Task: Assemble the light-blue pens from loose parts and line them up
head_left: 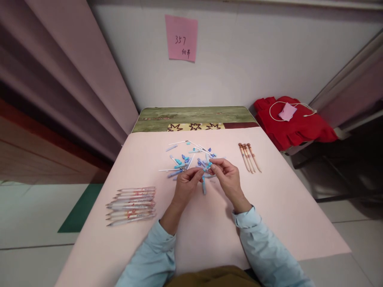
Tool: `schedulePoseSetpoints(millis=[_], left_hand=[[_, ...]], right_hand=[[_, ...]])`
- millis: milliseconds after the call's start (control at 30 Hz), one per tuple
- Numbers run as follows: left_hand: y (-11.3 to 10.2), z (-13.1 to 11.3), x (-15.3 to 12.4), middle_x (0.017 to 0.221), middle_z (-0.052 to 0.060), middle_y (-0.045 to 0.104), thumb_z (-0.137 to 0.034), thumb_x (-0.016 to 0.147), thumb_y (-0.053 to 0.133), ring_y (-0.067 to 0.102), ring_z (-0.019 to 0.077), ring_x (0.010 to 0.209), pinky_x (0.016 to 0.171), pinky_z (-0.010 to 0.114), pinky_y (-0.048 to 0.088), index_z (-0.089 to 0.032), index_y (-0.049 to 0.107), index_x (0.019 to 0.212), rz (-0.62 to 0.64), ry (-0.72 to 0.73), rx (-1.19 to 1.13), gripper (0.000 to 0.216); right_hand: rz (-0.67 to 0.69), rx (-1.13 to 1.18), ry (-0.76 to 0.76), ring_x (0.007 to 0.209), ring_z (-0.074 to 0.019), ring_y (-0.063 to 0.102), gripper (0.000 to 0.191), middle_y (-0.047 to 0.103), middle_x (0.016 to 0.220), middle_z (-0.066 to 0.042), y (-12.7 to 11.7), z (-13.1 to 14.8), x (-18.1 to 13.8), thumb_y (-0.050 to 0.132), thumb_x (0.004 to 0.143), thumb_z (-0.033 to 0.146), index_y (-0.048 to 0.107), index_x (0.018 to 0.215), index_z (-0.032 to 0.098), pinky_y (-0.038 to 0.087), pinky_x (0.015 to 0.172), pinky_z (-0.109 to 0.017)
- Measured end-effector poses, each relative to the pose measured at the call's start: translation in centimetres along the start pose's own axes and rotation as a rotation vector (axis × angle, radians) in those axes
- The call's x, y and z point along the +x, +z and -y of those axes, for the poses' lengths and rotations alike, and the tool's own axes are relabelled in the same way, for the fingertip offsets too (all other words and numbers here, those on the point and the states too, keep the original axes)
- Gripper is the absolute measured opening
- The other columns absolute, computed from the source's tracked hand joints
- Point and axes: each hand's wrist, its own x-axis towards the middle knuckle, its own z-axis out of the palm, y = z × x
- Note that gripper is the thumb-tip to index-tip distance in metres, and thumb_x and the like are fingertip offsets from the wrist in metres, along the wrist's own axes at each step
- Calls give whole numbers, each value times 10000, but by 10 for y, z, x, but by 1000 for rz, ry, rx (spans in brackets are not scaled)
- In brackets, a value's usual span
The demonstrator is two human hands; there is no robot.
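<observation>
Over the middle of the table, my left hand (189, 180) is closed in a pinch; whatever lies between its fingertips is too small to make out. My right hand (226, 175) pinches a small light-blue pen part (209, 164) between thumb and forefinger. The fingertips of both hands are close together. Just below them a blue pen barrel (204, 186) points toward me. Behind and beside my hands is a loose pile of blue and purple pen parts (179, 164), with several thin white refills (190, 161) among them. My hands hide part of this pile.
At the left lies a row of several clear-barrelled pens (131, 205). Several brown-topped pens (249, 157) lie together at the right. A pale pink sheet (284, 223) covers the table. Beyond its right edge are a red cloth (275, 123) and a white cable (271, 109).
</observation>
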Motion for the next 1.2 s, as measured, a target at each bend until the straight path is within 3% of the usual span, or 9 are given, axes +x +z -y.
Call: schedulePoseSetpoints(millis=[767, 1200], left_hand=[[0, 0, 0, 615, 14, 656, -359, 771, 747, 514, 115, 514, 455, 216, 371, -207, 780, 827, 12, 3, 7, 166], [-4, 8, 2, 685, 6, 695, -360, 795, 729, 578, 121, 589, 596, 237, 476, -184, 768, 865, 17, 99, 101, 194]], right_hand=[[-8, -34, -25, 689, -150, 683, 215, 705, 736, 0, -1, -1, -1, 728, 815, 364, 719, 972, 218, 571, 658, -282], [-56, -89, -95, 685, -147, 686, 208, 707, 754, -7, 0, 0, -2, 710, 829, 344, 709, 982, 203, 579, 674, -280]])
